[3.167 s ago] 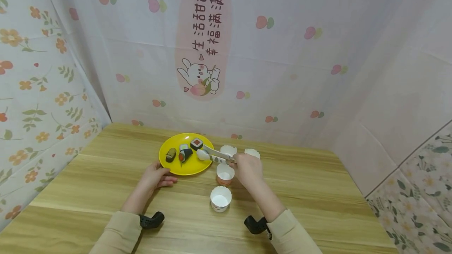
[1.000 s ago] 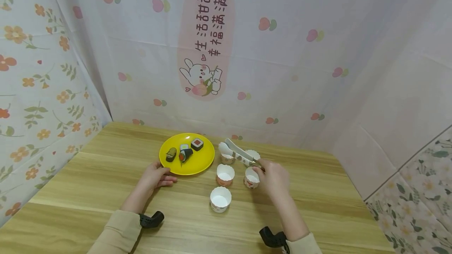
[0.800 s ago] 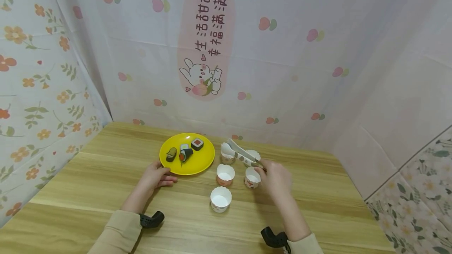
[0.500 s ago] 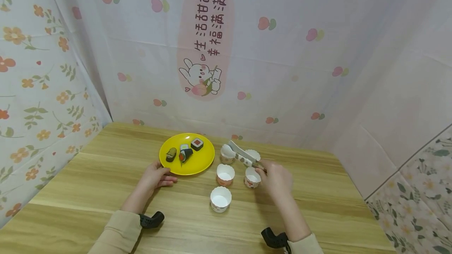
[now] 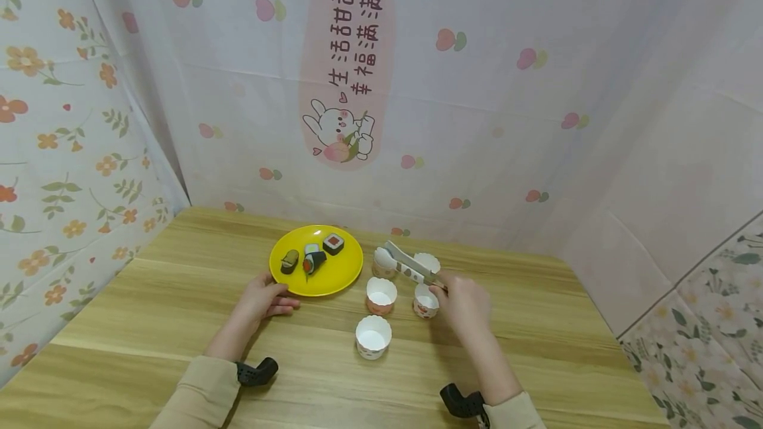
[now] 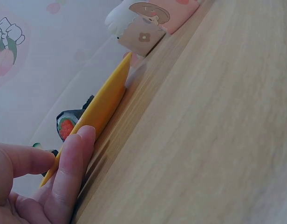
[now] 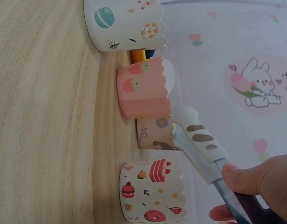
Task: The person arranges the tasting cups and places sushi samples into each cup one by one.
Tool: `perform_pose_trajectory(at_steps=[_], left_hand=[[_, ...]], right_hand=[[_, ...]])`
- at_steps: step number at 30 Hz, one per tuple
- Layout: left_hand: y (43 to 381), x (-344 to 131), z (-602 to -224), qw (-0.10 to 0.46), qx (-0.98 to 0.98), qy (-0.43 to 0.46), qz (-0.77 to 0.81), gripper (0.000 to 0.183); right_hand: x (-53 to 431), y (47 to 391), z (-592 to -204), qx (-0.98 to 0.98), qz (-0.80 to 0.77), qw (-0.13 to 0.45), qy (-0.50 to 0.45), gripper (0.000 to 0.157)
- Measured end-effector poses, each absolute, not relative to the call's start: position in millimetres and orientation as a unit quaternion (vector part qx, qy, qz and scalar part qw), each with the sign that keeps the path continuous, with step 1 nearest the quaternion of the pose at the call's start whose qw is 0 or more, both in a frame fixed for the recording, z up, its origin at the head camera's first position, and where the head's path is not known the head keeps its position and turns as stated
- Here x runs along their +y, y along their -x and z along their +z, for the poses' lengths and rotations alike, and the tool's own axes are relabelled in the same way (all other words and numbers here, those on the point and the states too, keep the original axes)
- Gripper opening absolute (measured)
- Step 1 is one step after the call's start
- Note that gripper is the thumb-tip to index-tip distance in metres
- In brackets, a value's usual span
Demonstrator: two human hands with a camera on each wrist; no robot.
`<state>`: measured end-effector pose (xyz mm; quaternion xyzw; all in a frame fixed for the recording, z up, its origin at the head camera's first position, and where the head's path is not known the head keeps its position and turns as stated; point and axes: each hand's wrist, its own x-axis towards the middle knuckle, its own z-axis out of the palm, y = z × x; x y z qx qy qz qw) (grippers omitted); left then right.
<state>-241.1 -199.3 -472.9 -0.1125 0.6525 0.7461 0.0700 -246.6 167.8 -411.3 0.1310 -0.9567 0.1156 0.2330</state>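
Note:
My left hand (image 5: 260, 300) pinches the near-left rim of a yellow plate (image 5: 334, 278); in the left wrist view the thumb lies over the rim and fingers below it. On the plate sit a square sushi roll (image 5: 333, 243) with a red centre, a cone-shaped hand roll (image 5: 312, 261), a brown-topped sushi piece (image 5: 289, 261) and a partly hidden roll with a green centre (image 5: 312, 247). My right hand (image 5: 466, 303) grips tongs (image 7: 199, 144) with white, paw-marked ends. Their tips reach over the far-left paper cup (image 5: 384, 270), whose inside is mostly hidden.
Several more scalloped paper cups stand right of the plate: a pink one (image 7: 146, 93), one with cake prints (image 7: 153, 191), a front one (image 5: 373, 341) and a far-right one (image 5: 426, 260). A patterned cloth (image 5: 477, 118) hangs behind the wooden table (image 5: 536, 349).
From the plate's right edge, the tongs have moved right to the far-left cup and lowered slightly there. My left hand has stayed on the rim.

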Motion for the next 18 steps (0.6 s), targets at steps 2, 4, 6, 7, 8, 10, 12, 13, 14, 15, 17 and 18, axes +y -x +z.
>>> perform_pose_trajectory(at_steps=[2,4,6,7,8,10,12,13,14,15,17,18], left_hand=[[241.3,-199.4,-473.1,0.070,0.654,0.113,0.745,0.052],[241.3,-199.2,-473.0,0.069,0.654,0.113,0.744,0.052],[241.4,-199.2,-473.2,0.069,0.656,0.113,0.743,0.052],[241.4,-199.2,-473.2,0.070,0.656,0.114,0.743,0.052],[241.3,-199.2,-473.1,0.070,0.655,0.113,0.744,0.053],[241.2,-199.2,-472.9,0.070,0.654,0.113,0.744,0.053],[241.0,-199.2,-472.5,0.070,0.654,0.113,0.745,0.053],[241.0,-199.1,-472.3,0.070,0.653,0.114,0.746,0.053],[240.9,-199.1,-472.2,0.071,0.653,0.113,0.746,0.053],[240.9,-199.1,-472.2,0.071,0.653,0.113,0.745,0.053],[241.1,-198.9,-472.2,0.071,0.653,0.112,0.745,0.052],[241.2,-198.9,-472.3,0.070,0.654,0.111,0.745,0.052]], right_hand=[[167.8,246.8,-411.7,-0.956,0.117,0.233,-0.131,0.016],[168.0,246.8,-411.7,-0.957,0.118,0.232,-0.131,0.016],[168.1,246.9,-411.7,-0.958,0.119,0.229,-0.129,0.016],[168.2,246.9,-411.7,-0.958,0.119,0.227,-0.129,0.016],[168.1,246.6,-411.4,-0.958,0.120,0.225,-0.129,0.016],[167.7,246.2,-411.0,-0.959,0.120,0.223,-0.128,0.016],[167.1,245.6,-410.4,-0.960,0.120,0.221,-0.127,0.016],[166.8,245.3,-410.0,-0.960,0.119,0.220,-0.126,0.016],[166.4,245.0,-409.6,-0.961,0.118,0.218,-0.125,0.016],[166.1,244.8,-409.2,-0.961,0.118,0.218,-0.124,0.016],[165.2,244.0,-408.1,-0.961,0.119,0.216,-0.123,0.016],[164.6,243.6,-407.4,-0.961,0.119,0.216,-0.123,0.016]])
